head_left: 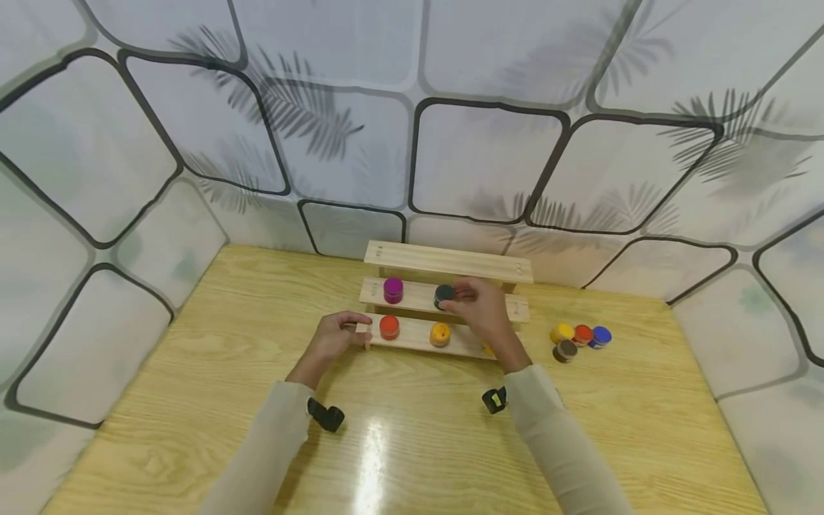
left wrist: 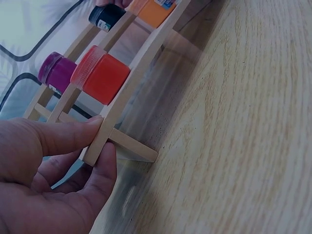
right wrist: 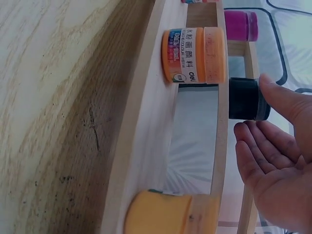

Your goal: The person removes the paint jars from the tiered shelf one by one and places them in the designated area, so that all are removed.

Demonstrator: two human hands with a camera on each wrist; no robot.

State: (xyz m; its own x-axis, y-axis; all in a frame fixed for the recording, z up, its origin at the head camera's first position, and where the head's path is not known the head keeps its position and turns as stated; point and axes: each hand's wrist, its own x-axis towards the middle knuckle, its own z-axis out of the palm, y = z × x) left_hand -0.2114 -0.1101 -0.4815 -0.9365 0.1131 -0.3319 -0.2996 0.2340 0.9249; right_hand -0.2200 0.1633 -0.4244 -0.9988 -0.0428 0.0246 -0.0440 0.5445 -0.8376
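My left hand (head_left: 333,336) pinches the left end of the wooden rack's front tier (head_left: 412,341), thumb above and fingers beneath in the left wrist view. My right hand (right wrist: 278,161) has its thumb on the lid of a dark green jar (right wrist: 243,99) and its fingertips against the jar's other side. That jar stands on the middle tier (head_left: 418,295), to the right of a purple jar (head_left: 393,290). On the front tier are a red jar (head_left: 389,327), an orange jar (head_left: 440,334) and a yellow-orange jar (right wrist: 161,214), mostly hidden by my right arm in the head view.
The rack's top tier (head_left: 450,260) holds no jars. Right of the rack, a yellow jar (head_left: 562,332), a red jar (head_left: 583,335), a blue jar (head_left: 601,337) and a dark brown jar (head_left: 565,350) stand close together on the wooden table (head_left: 257,422). A patterned wall covering (head_left: 354,143) rises behind.
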